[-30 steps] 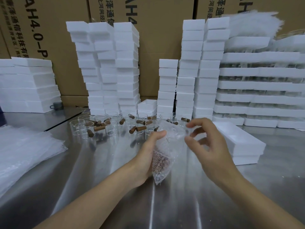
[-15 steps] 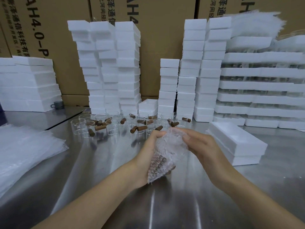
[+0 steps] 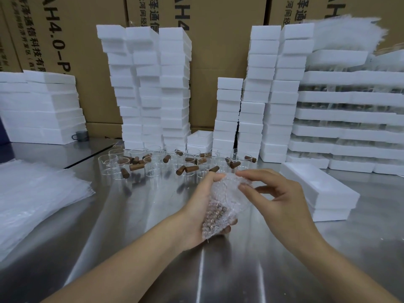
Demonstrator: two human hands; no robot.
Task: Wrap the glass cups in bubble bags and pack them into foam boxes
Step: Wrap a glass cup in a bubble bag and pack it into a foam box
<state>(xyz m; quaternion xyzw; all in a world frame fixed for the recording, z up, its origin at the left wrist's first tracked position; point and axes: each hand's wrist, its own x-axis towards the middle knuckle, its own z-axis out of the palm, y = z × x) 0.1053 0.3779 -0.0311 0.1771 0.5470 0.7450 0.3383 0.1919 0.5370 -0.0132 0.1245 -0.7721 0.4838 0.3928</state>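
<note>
Stainless-steel surface [image 3: 131,211] seen from the head camera, with both forearms reaching in from the lower edge. Above its middle, the left hand [image 3: 196,211] is curled round a clear bubble bag [image 3: 227,197], with the thumb at the bag's upper left and fingertips showing under its lower right side. The bag is held clear of the surface, narrow end down. A brown, cork-coloured mass shows through the bubbles in its lower half; the glass around it cannot be made out. The right hand [image 3: 282,202] meets the bag from the right, forefinger and thumb pinching the crumpled upper part while the other fingers curl loosely behind. Beyond the hands, a cluster of empty glass cups [image 3: 153,165] stands upright on the surface, with brown cork stoppers [image 3: 136,167] lying on their sides among them. Just right of the hands lie two closed foam boxes [image 3: 321,189], one stacked on the other. Tall box columns [image 3: 150,88] rise behind the cups, left and right of a gap, and an open box [image 3: 200,136] sits low in that gap. At far right, wide foam trays [image 3: 349,114] are stacked in layers, with glassware showing dimly between them. A flat pile of bags [image 3: 32,193] lies on the surface at left. A small grey mug [image 3: 80,135] stands beside a low foam stack [image 3: 39,110] at far left. Brown cardboard cartons [image 3: 218,51] with printed characters form the backdrop.
</note>
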